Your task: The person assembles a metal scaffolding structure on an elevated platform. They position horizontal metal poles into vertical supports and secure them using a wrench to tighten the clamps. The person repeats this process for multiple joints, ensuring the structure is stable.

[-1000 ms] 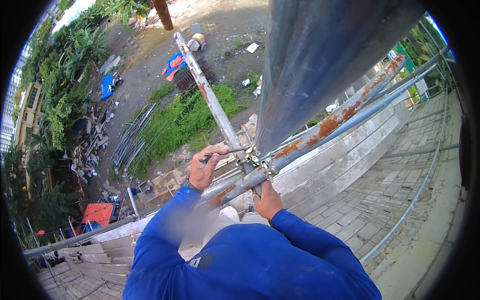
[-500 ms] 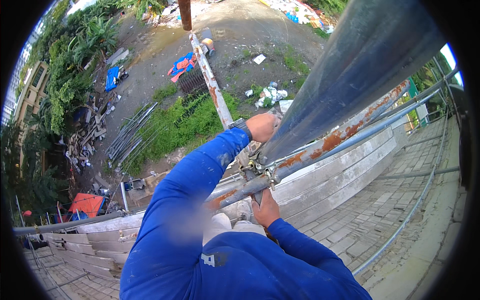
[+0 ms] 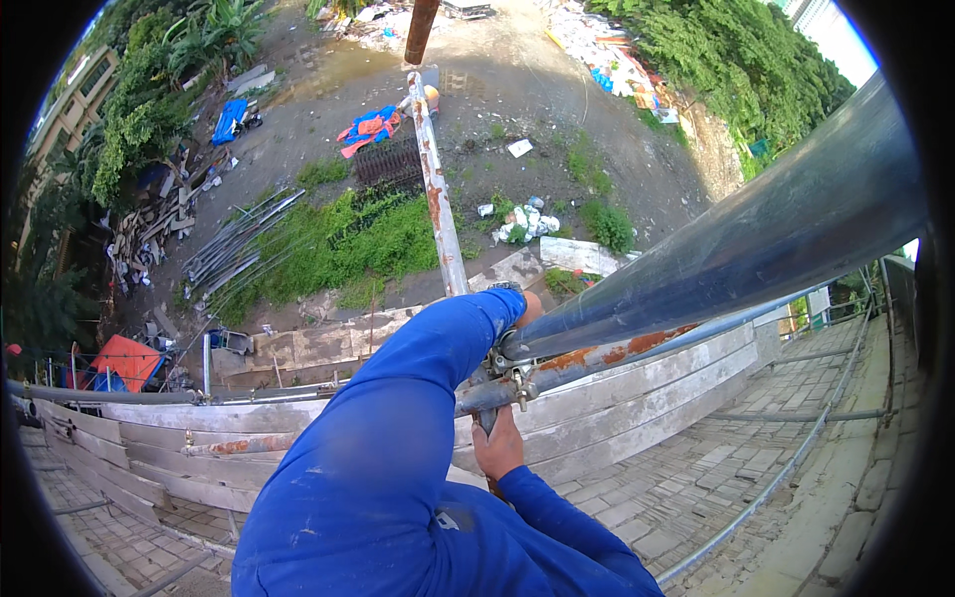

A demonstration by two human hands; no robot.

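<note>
A: Report the right hand.
B: The right hand (image 3: 499, 448) is closed around a pipe end (image 3: 485, 420), directly below the rusty pipe (image 3: 589, 360).
A: And the left?
B: The left hand (image 3: 533, 306) is beside the thick grey pipe (image 3: 736, 239), near its lower end. Its fingers are hidden; I cannot tell whether they are closed on anything.
A: Position of the clamp?
B: The clamp (image 3: 519, 384) sits at the rusty pipe, just above the right hand and near the foot of the grey pipe.
A: Surroundings?
B: A pale, rust-marked pipe (image 3: 435, 189) extends from behind the left sleeve (image 3: 398, 378) over the ground. Grey boards (image 3: 617, 403) lie beyond the right hand, with brick paving (image 3: 686, 473) to their right. Farther out, noted: green weeds (image 3: 378, 239), metal rods (image 3: 234, 254) and an orange-red sheet (image 3: 127, 360).
</note>
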